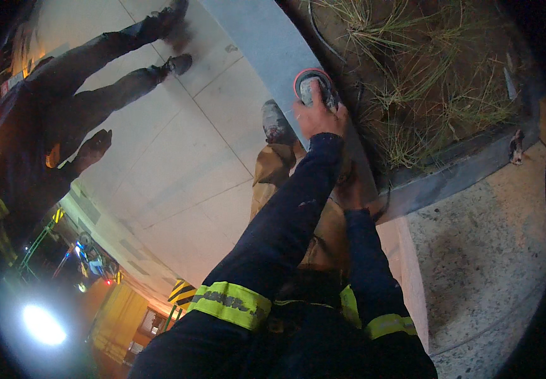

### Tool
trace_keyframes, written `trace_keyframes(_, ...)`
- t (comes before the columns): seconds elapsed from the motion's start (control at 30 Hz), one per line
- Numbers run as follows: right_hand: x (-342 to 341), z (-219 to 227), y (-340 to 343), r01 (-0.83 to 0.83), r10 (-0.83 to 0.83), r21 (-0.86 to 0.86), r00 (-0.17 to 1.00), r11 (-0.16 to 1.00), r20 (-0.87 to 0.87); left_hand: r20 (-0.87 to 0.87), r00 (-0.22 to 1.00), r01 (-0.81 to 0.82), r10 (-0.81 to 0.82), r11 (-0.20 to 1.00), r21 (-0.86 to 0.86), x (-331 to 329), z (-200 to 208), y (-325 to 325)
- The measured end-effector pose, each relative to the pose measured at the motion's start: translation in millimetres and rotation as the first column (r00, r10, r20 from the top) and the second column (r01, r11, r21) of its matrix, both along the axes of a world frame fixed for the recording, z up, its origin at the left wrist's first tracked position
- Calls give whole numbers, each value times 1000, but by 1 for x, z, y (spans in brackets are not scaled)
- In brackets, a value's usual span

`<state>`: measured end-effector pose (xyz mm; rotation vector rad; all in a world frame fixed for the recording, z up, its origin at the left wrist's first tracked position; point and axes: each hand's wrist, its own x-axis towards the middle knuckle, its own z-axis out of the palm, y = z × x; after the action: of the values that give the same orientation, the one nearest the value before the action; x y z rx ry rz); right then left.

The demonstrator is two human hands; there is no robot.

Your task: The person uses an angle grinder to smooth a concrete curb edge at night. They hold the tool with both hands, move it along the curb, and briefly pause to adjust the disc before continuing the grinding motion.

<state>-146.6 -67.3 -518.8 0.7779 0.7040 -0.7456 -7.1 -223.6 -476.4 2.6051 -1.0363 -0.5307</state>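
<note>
My left hand grips a round, grey, dusty tool with a red ring around its edge, which looks like a palm sander. The tool sits against the smooth grey top of a low curved wall. One finger stretches along the tool's top while the others curl at its side. Lower down, my right hand is at the same wall, close to its corner. Shadow covers its fingers, and whether it holds anything cannot be made out.
Grass clumps grow in soil right of the wall. Pale paving lies left, where another person stands close by. Rough concrete is at lower right. A bright lamp glares at lower left, near a yellow-black striped block.
</note>
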Motion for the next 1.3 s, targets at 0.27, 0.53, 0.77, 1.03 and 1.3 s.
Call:
trace_keyframes(0.27,4,-76,42,-833,175,-212,342,512,-923,57,994,-95,97,995,-32,27,2,-3)
trace_keyframes(0.53,11,20,-1,-435,270,-183,782,882,-562,59,990,-126,129,990,-59,11,-5,16)
trace_keyframes(0.77,8,-27,-32,-314,169,-337,902,888,-397,-119,988,-97,98,995,16,23,15,-43)
trace_keyframes(1.03,44,-68,-13,-989,28,5,-1,150,-1000,-90,984,-148,154,986,77,62,10,-47)
trace_keyframes(1.3,7,-83,18,-655,227,-347,627,672,-745,-7,992,-122,122,992,45,33,9,-25)
